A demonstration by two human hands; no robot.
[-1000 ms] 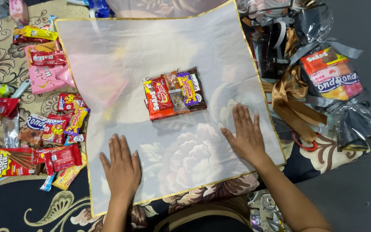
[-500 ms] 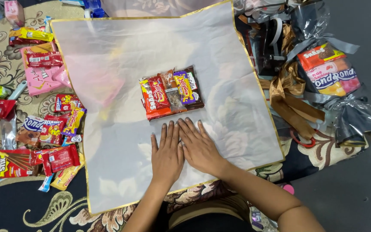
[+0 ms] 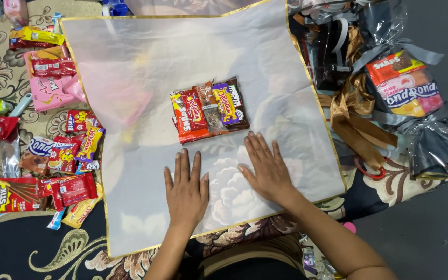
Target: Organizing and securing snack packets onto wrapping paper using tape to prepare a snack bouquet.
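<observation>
A large translucent white sheet with a gold edge lies spread flat over a patterned carpet. At its middle sits a small stack of snack packets, red, brown and purple. My left hand rests palm down on the sheet just below the stack, fingers spread. My right hand lies flat beside it, to the lower right of the packets, fingers apart. Neither hand holds anything.
Several loose snack packets and a pink pack lie scattered left of the sheet. To the right lie a gold-brown ribbon and a wrapped snack bundle in clear film. Dark floor shows at lower right.
My hands were wide apart on the sheet's near part, then came together at the middle. Now they have slid apart a little, still flat on the sheet.
</observation>
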